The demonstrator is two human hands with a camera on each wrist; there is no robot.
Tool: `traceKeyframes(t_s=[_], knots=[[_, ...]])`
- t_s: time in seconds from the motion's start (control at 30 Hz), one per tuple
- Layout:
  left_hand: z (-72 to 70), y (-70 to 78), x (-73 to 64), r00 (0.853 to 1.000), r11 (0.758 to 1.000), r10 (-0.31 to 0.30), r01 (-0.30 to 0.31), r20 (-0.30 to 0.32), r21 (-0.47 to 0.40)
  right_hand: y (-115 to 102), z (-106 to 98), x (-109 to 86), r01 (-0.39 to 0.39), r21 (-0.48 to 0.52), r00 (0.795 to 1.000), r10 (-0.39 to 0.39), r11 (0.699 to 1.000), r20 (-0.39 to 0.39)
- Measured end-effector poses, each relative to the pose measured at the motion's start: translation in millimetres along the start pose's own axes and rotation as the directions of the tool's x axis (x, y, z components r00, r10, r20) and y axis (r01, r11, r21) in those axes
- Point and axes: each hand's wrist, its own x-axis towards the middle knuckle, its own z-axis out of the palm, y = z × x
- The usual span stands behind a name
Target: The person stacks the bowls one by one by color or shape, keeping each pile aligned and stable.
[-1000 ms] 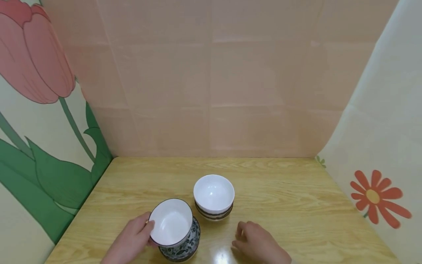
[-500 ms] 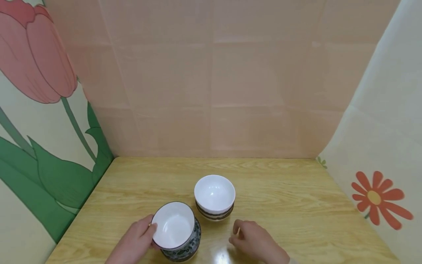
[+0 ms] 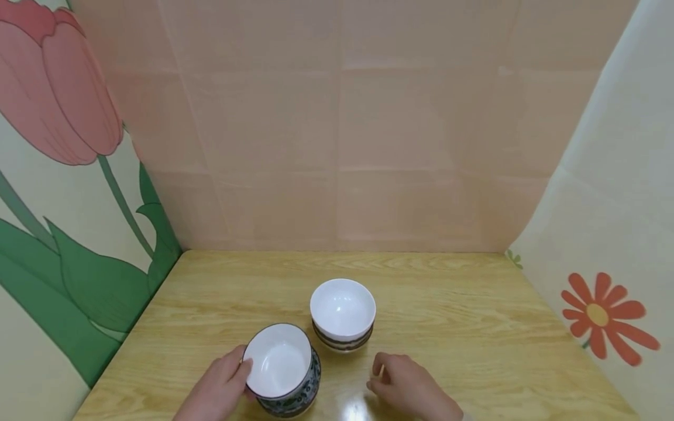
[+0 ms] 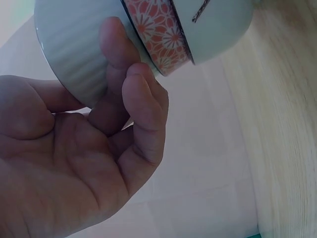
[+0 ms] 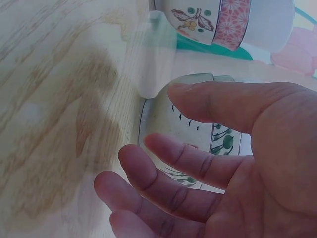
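Observation:
My left hand (image 3: 218, 380) grips the rim of a dark-rimmed white bowl (image 3: 278, 361), thumb inside and fingers outside. This bowl sits over a dark floral-patterned lower part (image 3: 302, 394); whether that is its own outside or a second bowl I cannot tell. In the left wrist view the fingers (image 4: 143, 104) curl against a pale bowl wall (image 4: 74, 54), beside a red flower-patterned band (image 4: 161, 32). Right of it stands a stack of bowls (image 3: 342, 310), a white one on top. My right hand (image 3: 405, 383) rests near the stack, fingers loosely bent, holding nothing.
A wood-grain table (image 3: 447, 304) carries both bowl groups. Behind it hangs a plain pinkish cloth (image 3: 337, 128). A tulip-printed cloth (image 3: 74, 193) borders the left, and a flower-printed cloth (image 3: 605, 222) the right.
My left hand has moved the white bowl slightly right and toward me, covering more of the dark patterned part beneath. The right hand has shifted only slightly left; the stack stands unchanged.

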Motion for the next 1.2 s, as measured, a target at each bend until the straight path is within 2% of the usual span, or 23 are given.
traceKeyframes(t_s=[0.13,0.23,0.33,0.47,0.6,0.7,0.83,0.97,1.2], knots=[[1.7,-2.3,-0.7,0.999,0.999,0.048,-0.048,0.008,-0.003,1,0,-0.3,0.006,-0.002,1.000,-0.006,1.000,-0.004],[3.8,-4.8,-1.1,0.996,0.996,0.085,-0.085,-0.008,0.021,1,0,-1.3,0.016,0.002,1.000,-0.016,1.000,-0.002],[5.6,-6.0,-0.4,0.995,0.994,0.096,-0.094,-0.032,0.058,0,-1,-2.0,0.018,0.014,1.000,-0.018,1.000,0.005],[8.6,-5.2,0.5,0.994,0.988,0.080,-0.068,-0.078,0.138,0,0,-1.8,0.014,0.015,1.000,-0.014,1.000,0.015],[12.1,-2.7,1.9,0.992,0.976,0.032,-0.005,-0.120,0.217,1,1,-1.3,0.017,0.016,1.000,-0.018,1.000,0.016],[14.1,-0.6,3.9,0.993,0.969,-0.009,0.038,-0.118,0.244,1,1,-1.5,0.015,0.020,1.000,-0.015,1.000,0.017],[16.4,0.5,5.5,0.993,0.959,-0.029,0.061,-0.119,0.276,2,2,-2.6,0.009,0.019,1.000,-0.009,1.000,0.018],[18.1,-0.7,5.5,0.991,0.954,0.000,0.040,-0.136,0.296,2,2,-3.2,0.012,0.011,1.000,-0.013,1.000,0.011],[20.4,-3.3,5.1,0.984,0.948,0.085,-0.032,-0.154,0.317,3,3,-3.9,0.024,-0.003,1.000,-0.025,1.000,-0.008]])
